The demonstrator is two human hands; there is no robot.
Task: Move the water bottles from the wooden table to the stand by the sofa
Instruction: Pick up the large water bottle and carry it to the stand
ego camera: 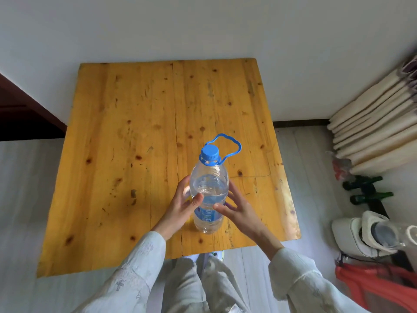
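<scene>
A clear plastic water bottle with a blue cap, a blue carrying loop and a blue label stands upright near the front right of the wooden table. It is partly filled with water. My left hand grips its left side, with the thumb pressed on the front and the fingers curled behind. My right hand lies against the bottle's right side with its fingers spread and fairly straight, and its thumb touches the label. No other bottle is in view. The stand and the sofa are out of sight.
The table stands against a white wall. Rolled cream mats lean at the right. Below them are dark green glass bottles, a white appliance and a red bag. Pale floor lies on both sides of the table, and a dark doorway is at the left.
</scene>
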